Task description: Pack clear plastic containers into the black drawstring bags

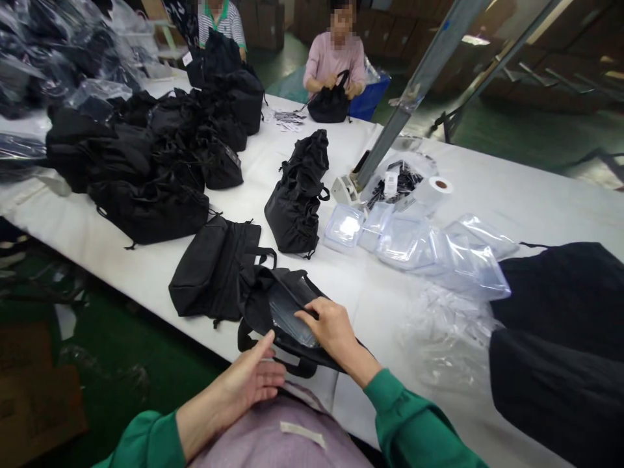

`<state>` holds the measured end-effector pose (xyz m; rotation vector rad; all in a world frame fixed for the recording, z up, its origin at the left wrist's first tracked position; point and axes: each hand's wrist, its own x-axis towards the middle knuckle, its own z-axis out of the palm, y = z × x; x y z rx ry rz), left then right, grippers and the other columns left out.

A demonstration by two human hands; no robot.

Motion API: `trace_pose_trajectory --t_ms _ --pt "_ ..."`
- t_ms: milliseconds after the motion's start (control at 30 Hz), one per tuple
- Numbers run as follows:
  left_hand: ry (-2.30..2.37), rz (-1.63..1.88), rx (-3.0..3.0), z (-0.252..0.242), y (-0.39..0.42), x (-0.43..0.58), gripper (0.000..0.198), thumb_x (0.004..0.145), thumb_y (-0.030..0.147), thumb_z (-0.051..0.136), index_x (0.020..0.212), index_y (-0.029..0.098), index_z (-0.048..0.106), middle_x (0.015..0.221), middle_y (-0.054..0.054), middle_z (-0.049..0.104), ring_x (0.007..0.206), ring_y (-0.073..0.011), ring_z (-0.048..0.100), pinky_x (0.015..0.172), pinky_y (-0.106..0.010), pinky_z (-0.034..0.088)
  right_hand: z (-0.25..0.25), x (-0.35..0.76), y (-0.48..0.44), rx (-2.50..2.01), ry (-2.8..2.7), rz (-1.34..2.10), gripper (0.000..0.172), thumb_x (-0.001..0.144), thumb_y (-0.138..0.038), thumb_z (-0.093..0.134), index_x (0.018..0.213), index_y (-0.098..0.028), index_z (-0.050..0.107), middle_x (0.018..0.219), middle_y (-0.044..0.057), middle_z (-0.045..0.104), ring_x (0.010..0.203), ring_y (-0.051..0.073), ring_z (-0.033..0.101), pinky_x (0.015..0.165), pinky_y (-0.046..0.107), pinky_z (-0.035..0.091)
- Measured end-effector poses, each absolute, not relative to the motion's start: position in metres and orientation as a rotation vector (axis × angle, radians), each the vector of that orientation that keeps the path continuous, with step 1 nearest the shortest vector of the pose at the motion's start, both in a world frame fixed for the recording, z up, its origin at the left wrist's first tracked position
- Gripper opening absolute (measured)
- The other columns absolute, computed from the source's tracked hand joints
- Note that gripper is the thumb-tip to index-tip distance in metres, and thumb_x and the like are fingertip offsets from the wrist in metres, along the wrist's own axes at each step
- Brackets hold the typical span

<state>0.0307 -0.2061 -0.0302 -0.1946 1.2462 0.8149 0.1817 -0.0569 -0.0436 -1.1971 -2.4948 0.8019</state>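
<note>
right hand [330,326] fingers curled on clear plastic case [291,317] in open black bag [285,312], left hand [253,380] open, empty, at bag edge

No legible text: white tag [188,58] on a far bag [219,65], paper tags [288,121] on the table [511,188], all too small

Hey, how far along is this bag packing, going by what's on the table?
Looks done: filled black bags piled at the far left, one more bag standing mid-table. In hand: the right hand lies on a clear plastic case at the mouth of the open black bag; the left hand is open beside it. Probably left: more clear cases and flat black bags on the right.
</note>
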Motion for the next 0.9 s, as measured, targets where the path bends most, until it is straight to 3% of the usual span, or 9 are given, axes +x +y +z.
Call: trace_pose_trajectory --t_ms 100,200,333,500,633,900 --pt "1.284 0.78 -0.162 -0.036 -0.187 0.035 0.056 0.081 0.064 0.061 0.094 0.009 0.056 0.082 -0.016 0.07 0.061 -0.0168 0.064 0.055 -0.025 0.049 -0.047 0.187 -0.07 -1.065 -2.522 0.934 0.008 0.085 -0.023 0.07 0.087 -0.016 0.071 0.083 0.006 0.07 0.08 0.02 0.065 0.074 0.029 0.046" --pt "1.339 0.824 0.02 -0.04 -0.184 0.036 0.041 0.076 0.046 0.072 0.092 0.01 0.058 0.074 -0.012 0.07 0.058 -0.0168 0.063 0.052 -0.024 0.047 -0.046 0.194 -0.075 -0.963 -2.465 1.1 0.012 0.089 -0.013 0.061 0.096 -0.016 0.071 0.087 0.006 0.068 0.084 0.019 0.063 0.077 0.029 0.046" --pt "1.331 0.864 0.382 -0.042 -0.189 0.038 0.05 0.068 0.055 0.075 0.088 0.012 0.058 0.069 -0.009 0.069 0.062 -0.019 0.065 0.056 -0.026 0.048 -0.04 0.201 -0.073 -0.956 -2.26 1.387 0.014 0.089 -0.01 0.057 0.085 -0.017 0.069 0.083 0.003 0.063 0.08 0.016 0.06 0.074 0.027 0.044" --pt "1.386 0.647 0.684 -0.043 -0.182 0.042 0.044 0.079 0.053 0.055 0.068 0.011 0.062 0.064 -0.012 0.067 0.052 -0.0166 0.059 0.048 -0.025 0.042 -0.033 0.204 -0.074 -0.901 -2.108 1.64 0.019 0.09 -0.013 0.053 0.075 -0.017 0.065 0.076 0.0 0.057 0.074 0.013 0.056 0.068 0.025 0.042" --pt "1.451 0.575 0.769 -0.044 -0.175 0.044 0.048 0.083 0.047 0.043 0.057 0.012 0.062 0.055 -0.01 0.063 0.044 -0.0146 0.054 0.043 -0.024 0.036 -0.035 0.204 -0.079 -0.886 -2.131 1.66 0.019 0.091 -0.013 0.052 0.082 -0.018 0.068 0.081 0.001 0.06 0.078 0.015 0.057 0.072 0.027 0.044" --pt "1.494 0.604 0.805 -0.046 -0.168 0.042 0.044 0.083 0.041 0.041 0.06 0.011 0.064 0.053 -0.009 0.062 0.046 -0.0173 0.056 0.046 -0.025 0.04 -0.036 0.203 -0.081 -0.785 -2.33 1.442 0.023 0.093 -0.012 0.045 0.097 -0.019 0.067 0.091 0.005 0.061 0.086 0.018 0.058 0.077 0.03 0.047"
